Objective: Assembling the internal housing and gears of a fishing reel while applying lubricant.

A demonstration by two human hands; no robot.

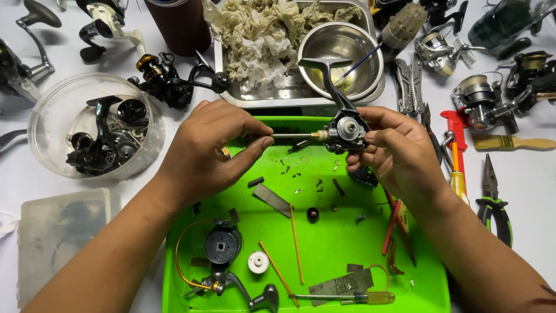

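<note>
My right hand grips a black fishing reel body with its foot pointing up, held above a bright green tray. A thin metal shaft sticks out of the reel to the left. My left hand pinches the free end of that shaft between thumb and fingers. On the tray below lie a black rotor with a handle, a small white round part, thin sticks, a yellow-handled screwdriver and several small loose parts.
A metal tray with crumpled rags and a steel bowl stands behind the green tray. A clear round tub with reel parts is at left. Reels, pliers, a multitool, a brush and a red caliper lie at right.
</note>
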